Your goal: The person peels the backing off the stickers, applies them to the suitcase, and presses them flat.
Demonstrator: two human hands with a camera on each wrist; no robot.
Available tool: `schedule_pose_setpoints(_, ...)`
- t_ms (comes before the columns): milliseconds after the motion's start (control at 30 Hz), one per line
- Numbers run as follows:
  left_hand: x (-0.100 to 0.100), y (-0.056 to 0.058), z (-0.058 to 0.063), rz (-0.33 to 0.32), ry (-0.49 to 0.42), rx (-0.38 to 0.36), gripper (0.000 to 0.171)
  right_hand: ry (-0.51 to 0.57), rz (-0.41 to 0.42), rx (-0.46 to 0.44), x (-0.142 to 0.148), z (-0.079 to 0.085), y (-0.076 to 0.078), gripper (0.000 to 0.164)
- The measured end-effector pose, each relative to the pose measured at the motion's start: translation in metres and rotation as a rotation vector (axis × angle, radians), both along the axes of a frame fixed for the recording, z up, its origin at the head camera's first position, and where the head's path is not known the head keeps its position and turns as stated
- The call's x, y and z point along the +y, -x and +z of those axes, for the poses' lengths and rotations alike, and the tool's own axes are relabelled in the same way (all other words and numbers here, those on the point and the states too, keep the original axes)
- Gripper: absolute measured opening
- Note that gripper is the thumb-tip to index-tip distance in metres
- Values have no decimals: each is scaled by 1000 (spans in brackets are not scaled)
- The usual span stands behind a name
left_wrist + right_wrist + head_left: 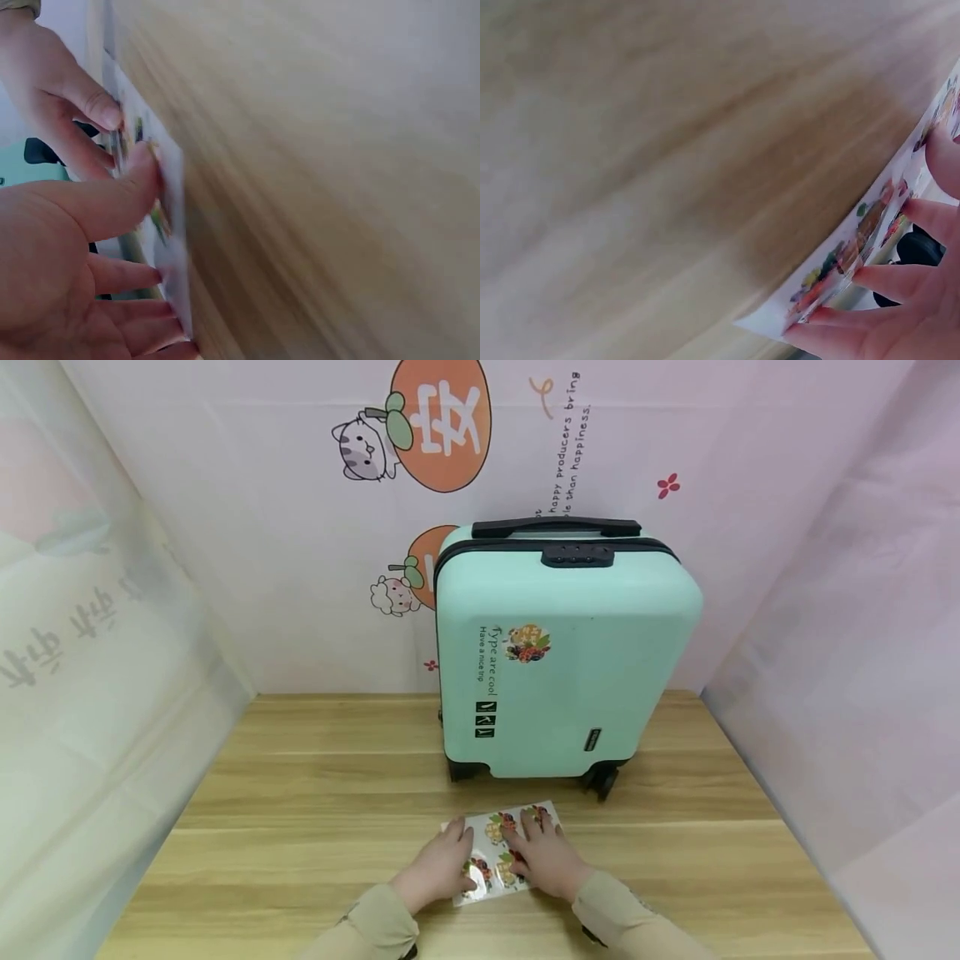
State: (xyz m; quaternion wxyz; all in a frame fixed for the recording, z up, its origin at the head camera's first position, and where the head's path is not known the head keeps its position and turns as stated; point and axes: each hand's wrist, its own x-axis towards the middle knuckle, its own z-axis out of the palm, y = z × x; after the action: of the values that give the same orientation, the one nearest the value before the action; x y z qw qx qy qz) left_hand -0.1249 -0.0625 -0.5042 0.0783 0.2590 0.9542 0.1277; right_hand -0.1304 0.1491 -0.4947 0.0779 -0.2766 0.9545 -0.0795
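Note:
A white sheet of fruit stickers [487,850] lies slightly askew on the wooden table, in front of an upright mint-green suitcase [570,685]. My left hand [438,867] rests on the sheet's left side; the left wrist view shows its thumb [135,184] on the printed face and its other fingers along the edge. With fingers spread, my right hand [551,862] touches the sheet's right part. Those fingertips [870,277] press on the printed face in the right wrist view. One matching fruit sticker [528,643] is on the suitcase's upper left front.
The suitcase has a black handle [555,527], a combination lock [577,557] and black wheels [602,779]. It stands near the back cloth, which carries printed cartoon fruit [442,468]. Pale cloth walls border the wooden table [322,810] at both sides.

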Motion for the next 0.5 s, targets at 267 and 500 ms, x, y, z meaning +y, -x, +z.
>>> schedule_pose_setpoints(267, 1, 4, -4, 56, -89, -31, 89, -47, -3, 50, 0, -3, -1, 55)
schedule_pose_setpoints(500, -2, 4, -9, 78, -280, -60, 80, -69, -28, 74, -2, -5, 2, 60)
